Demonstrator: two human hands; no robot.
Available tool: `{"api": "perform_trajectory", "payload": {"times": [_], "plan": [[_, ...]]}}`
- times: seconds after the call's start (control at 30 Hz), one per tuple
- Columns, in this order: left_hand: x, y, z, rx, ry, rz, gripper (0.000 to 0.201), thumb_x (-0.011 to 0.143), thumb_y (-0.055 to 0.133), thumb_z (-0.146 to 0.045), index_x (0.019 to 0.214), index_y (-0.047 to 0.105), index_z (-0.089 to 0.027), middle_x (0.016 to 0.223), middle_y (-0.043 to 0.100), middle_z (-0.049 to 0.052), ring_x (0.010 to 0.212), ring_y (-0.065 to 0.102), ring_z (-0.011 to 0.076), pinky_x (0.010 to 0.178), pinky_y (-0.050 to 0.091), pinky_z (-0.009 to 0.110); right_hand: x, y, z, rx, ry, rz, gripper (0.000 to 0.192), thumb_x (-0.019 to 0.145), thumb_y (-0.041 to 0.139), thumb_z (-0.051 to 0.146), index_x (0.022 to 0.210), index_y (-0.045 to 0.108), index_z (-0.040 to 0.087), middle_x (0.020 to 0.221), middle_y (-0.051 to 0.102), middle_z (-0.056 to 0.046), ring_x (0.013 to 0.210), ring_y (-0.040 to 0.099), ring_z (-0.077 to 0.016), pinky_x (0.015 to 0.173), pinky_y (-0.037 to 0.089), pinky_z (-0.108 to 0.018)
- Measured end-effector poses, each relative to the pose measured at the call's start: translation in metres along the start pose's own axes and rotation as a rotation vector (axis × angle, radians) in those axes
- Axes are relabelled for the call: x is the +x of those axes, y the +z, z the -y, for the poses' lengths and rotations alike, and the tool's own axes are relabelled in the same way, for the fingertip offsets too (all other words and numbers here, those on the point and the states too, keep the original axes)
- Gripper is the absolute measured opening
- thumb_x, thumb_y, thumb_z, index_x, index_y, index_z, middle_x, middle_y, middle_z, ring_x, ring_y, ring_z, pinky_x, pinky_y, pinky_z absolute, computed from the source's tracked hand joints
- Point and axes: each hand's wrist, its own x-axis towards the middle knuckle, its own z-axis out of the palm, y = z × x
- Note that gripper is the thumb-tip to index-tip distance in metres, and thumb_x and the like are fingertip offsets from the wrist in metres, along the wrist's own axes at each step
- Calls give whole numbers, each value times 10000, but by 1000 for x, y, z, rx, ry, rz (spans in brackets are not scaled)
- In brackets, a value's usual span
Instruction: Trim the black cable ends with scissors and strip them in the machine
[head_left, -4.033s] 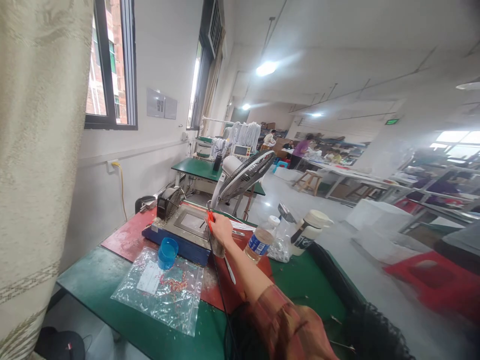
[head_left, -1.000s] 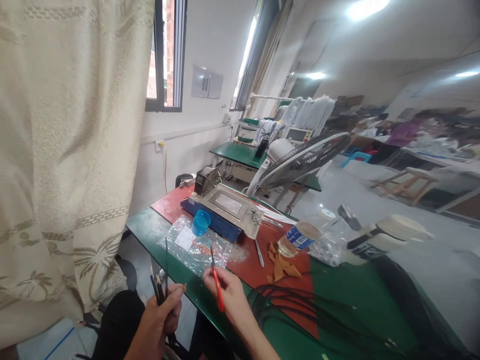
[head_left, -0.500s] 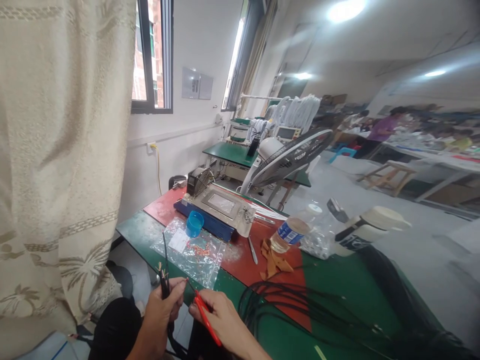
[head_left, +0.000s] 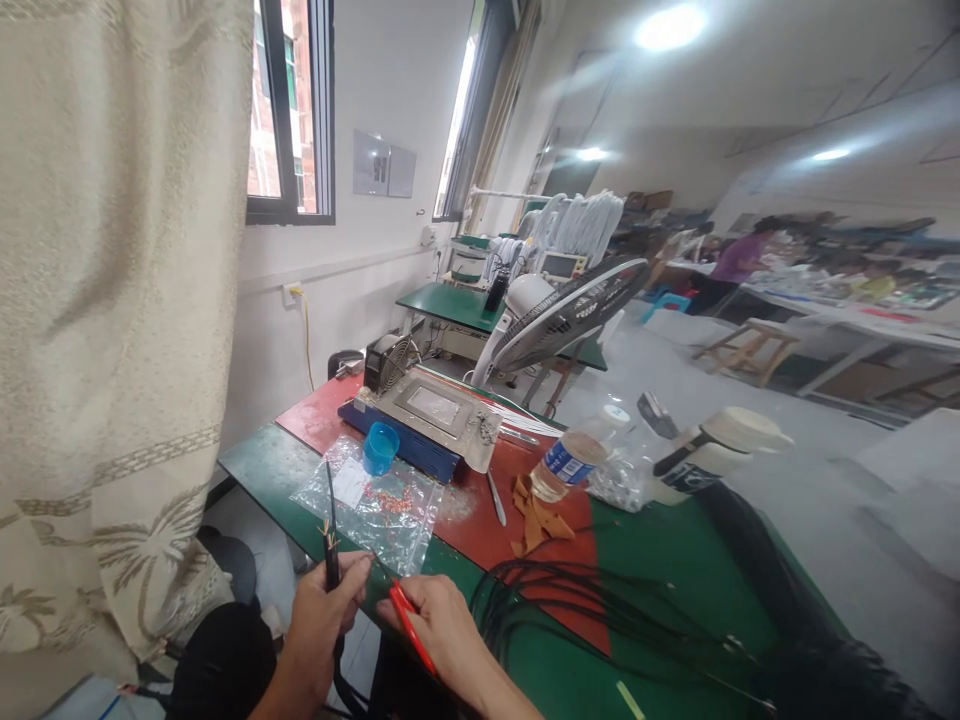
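My left hand [head_left: 324, 610] is closed around several black cables [head_left: 331, 570], their stripped ends and fine wire strands sticking up above the fist. One thin black length rises higher than the others, and the cables hang down below the hand. In my right hand [head_left: 442, 615] is a red-handled tool [head_left: 411, 628] with a thin dark tip, its exact kind unclear. That tip points up and left, close to my left thumb and forefinger. Just beyond both hands, tiny orange-red pieces [head_left: 394, 500] lie on a clear plastic bag [head_left: 409, 545].
A blue round container [head_left: 381, 449] stands on the bag, before a blue-based device [head_left: 420, 440]. Rightward are tweezers [head_left: 496, 498], an orange-brown cloth [head_left: 536, 520], a labelled bottle [head_left: 566, 465], a white jug [head_left: 701, 455] and loose black cables [head_left: 540, 610]. A fan [head_left: 570, 315] stands behind.
The whole scene has shifted slightly left in view as the camera turned. Both hands keep nearly the same pose and hold. A tiny red spot by the left fingertips no longer shows clearly.
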Motion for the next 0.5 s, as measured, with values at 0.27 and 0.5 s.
{"api": "perform_trajectory", "payload": {"times": [0.27,0.5], "plan": [[-4,-15,8,-142,-49,134,375,681,657,-357,974,612,-128,477,421,-69,470,357,46,477,251,190,15,8,6,688,237,61,512,694,503,660,606,504,155,406,403,57,324,328,-54,356,224,-189],[-31,-20,12,-275,39,140,272,548,737,-422,647,685,-174,443,493,-17,409,390,63,435,279,226,17,37,10,650,289,125,427,693,607,585,632,568,164,500,497,9,423,450,-91,388,354,-211]]}}
